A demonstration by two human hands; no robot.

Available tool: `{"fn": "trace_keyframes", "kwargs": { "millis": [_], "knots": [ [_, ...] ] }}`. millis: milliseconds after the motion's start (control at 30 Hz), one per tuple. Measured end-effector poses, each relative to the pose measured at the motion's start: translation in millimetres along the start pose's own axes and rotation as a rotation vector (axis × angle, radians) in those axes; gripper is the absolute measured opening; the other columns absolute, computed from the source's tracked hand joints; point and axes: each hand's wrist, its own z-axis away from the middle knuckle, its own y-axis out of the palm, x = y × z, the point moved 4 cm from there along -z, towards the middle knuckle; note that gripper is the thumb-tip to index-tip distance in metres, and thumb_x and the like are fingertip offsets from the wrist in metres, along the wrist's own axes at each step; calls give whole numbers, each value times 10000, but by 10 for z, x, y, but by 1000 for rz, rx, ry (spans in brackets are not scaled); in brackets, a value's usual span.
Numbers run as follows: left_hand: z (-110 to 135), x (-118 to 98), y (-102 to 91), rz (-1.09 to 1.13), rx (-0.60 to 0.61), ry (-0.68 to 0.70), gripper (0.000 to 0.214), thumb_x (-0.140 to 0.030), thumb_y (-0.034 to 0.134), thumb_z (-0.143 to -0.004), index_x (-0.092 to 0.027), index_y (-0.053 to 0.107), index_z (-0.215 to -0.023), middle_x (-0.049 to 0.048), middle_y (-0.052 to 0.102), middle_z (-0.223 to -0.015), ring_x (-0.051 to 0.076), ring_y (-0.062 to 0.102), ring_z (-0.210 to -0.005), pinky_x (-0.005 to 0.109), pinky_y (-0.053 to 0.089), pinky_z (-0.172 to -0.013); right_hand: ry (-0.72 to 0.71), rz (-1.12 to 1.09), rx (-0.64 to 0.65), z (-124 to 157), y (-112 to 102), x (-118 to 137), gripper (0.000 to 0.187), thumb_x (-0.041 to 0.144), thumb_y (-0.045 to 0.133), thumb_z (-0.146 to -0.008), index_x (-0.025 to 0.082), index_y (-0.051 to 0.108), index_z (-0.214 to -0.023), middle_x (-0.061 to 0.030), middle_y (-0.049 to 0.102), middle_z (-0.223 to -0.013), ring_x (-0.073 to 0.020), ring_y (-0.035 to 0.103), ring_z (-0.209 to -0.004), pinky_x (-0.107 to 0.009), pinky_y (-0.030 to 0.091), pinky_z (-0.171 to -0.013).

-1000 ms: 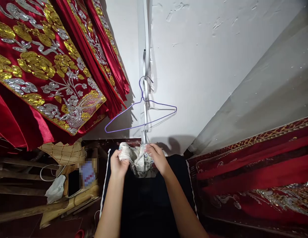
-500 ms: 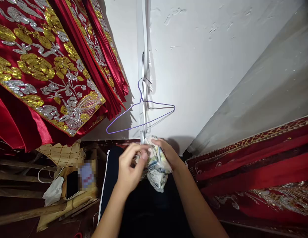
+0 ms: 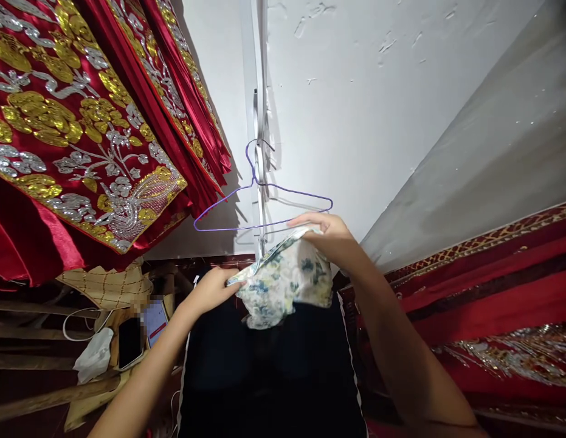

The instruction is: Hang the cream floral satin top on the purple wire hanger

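A white cloth with a green, blue and yellow floral print (image 3: 283,280) is stretched between my two hands above my lap; its exact kind of garment I cannot tell. My left hand (image 3: 214,289) pinches its left end between thumb and fingers. At the upper right end, my right hand (image 3: 326,231) grips the cloth with the fingers over its edge. Just beyond the hands, a purple wire hanger (image 3: 262,226) hangs with nothing on it from a hook on a white wall strip (image 3: 261,121). The fingers of my right hand are close to the hanger's lower bar.
Red cloth with gold and silver sequins (image 3: 104,140) hangs at upper left. A wooden stool (image 3: 95,389) at lower left holds a phone (image 3: 130,342), a crumpled white bag (image 3: 95,356) and a cable. More red embroidered fabric (image 3: 492,316) lies at right beside a grey sheet (image 3: 474,152).
The bunched cloth has been spread out between my hands. My left hand has moved left, and my right hand has gone up and right towards the hanger.
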Motion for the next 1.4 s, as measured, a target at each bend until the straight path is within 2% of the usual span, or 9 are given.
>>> {"fn": "trace_keyframes", "kwargs": {
  "millis": [67,167,400,600,833,967,1067,1167,1400],
  "knots": [
    [33,-4,-175,-130,-22,-35,288,-419,560,-931,-206,712,-810,23,649,-675,190,574,-622,265,375,-637,-30,-24,-137,-118,48,-169,485,171,549,-734,232,727,-1181,-60,710,-1125,-145,567,-640,-287,443,-583],
    [102,-14,-335,-261,-34,-93,193,-350,563,-910,-254,724,-861,40,680,-707,216,591,-636,282,340,-621,11,-39,-143,-288,290,-525,541,211,514,-751,248,680,-1264,-43,712,-1011,-159,526,-616,-311,433,-617],
    [214,280,-533,-411,126,-238,320,-407,488,-921,-230,661,-718,82,703,-752,244,631,-708,298,408,-684,-95,124,-74,-333,459,-819,164,269,491,-790,207,643,-789,3,533,-652,-162,436,-635,-278,334,-598],
    [-16,286,-977,-573,-216,-224,273,-339,458,-883,-190,680,-939,132,723,-995,296,655,-952,338,447,-808,-144,176,-173,-173,371,-668,210,292,514,-812,205,492,-622,30,328,-581,-128,300,-583,-281,238,-547],
    [-105,363,-914,-432,-151,-377,241,-388,506,-858,-202,660,-853,53,690,-740,240,647,-722,293,415,-657,-187,238,-234,-89,376,-684,258,289,520,-809,216,396,-595,32,285,-569,-131,255,-586,-294,208,-551],
    [-88,429,-999,-493,-429,-445,205,-344,557,-841,-194,573,-980,102,699,-843,296,683,-819,336,461,-704,-169,232,-264,-82,382,-661,295,273,529,-794,221,336,-577,40,225,-571,-125,221,-581,-300,175,-550],
    [-123,327,-1048,-469,-570,-267,278,-303,527,-881,-186,506,-1132,166,696,-1087,322,687,-1011,378,495,-830,-161,195,-278,-89,377,-652,338,285,538,-805,225,291,-582,43,194,-581,-122,203,-589,-302,160,-552],
    [-199,166,-1062,-307,-577,-41,309,-281,480,-931,-201,477,-1229,148,654,-1282,270,645,-1183,361,485,-968,-162,145,-218,-83,412,-666,333,313,522,-838,222,313,-596,38,237,-583,-123,244,-591,-294,185,-553],
    [-442,-106,-1085,-219,-527,168,510,-115,391,-866,-174,544,-1348,95,676,-1249,216,620,-1202,374,457,-1076,-126,62,-19,-20,537,-675,165,299,482,-851,222,494,-705,36,378,-583,-131,331,-554,-274,243,-541]
  ]
}}
